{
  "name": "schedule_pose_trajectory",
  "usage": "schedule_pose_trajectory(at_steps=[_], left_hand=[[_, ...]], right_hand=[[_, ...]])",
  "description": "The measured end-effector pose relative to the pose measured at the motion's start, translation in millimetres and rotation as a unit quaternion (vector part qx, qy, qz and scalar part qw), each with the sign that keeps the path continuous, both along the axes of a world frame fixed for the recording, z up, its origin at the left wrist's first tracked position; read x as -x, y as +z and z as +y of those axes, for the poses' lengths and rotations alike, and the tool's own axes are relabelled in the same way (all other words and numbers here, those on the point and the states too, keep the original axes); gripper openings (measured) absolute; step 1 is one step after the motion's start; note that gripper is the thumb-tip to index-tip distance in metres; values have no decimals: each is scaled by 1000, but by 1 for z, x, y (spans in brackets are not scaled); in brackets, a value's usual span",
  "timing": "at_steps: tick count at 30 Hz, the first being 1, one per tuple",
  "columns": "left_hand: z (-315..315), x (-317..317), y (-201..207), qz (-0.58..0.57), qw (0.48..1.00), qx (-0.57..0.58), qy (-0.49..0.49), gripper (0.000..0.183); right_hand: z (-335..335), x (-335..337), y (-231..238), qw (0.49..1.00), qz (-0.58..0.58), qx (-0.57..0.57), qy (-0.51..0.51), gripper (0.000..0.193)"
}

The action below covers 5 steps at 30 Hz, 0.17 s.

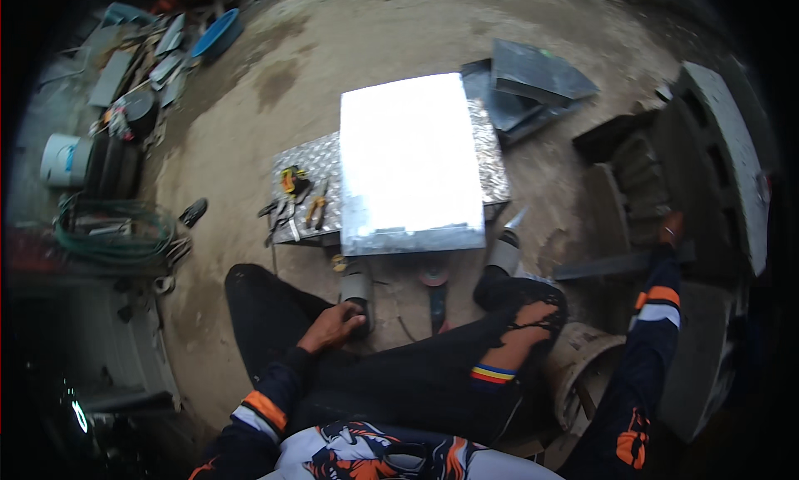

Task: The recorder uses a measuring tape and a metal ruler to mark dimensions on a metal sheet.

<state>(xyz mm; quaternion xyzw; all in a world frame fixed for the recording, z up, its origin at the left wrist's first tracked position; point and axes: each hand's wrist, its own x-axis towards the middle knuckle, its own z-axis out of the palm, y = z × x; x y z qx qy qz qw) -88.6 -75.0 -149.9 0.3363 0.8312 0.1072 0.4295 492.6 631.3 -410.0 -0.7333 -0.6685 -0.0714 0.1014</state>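
My left hand point(334, 326) rests by my lower left leg, its fingers loosely curled, with nothing visible in them. To the far right stretches my right arm; my right hand point(671, 228) is beside a grey concrete block, and shadow hides most of its fingers. Close to that wrist lies a long, flat grey strip point(603, 264). In front of me a bright, shiny sheet-metal piece point(412, 168) with a bent front edge lies on a low table of patterned metal plate point(308, 157). Both hands are apart from it.
On the table's left lie a yellow-black tape measure point(291, 180) and pliers point(316, 210). Below its front edge is an angle grinder point(436, 301). Bent metal pieces point(533, 81) lie behind. Concrete blocks point(724, 164) and a bucket point(583, 359) stand right; a coiled green hose point(112, 235) lies left.
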Motion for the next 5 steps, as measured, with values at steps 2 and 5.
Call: schedule_pose_trajectory(at_steps=[2,5], left_hand=[[0,2,-12,-35,999,-21,16,43],[12,-2,5,-33,999,0,-10,43]], right_hand=[[19,-38,43,990,-68,-72,104,20],[8,-23,72,997,36,60,21,25]])
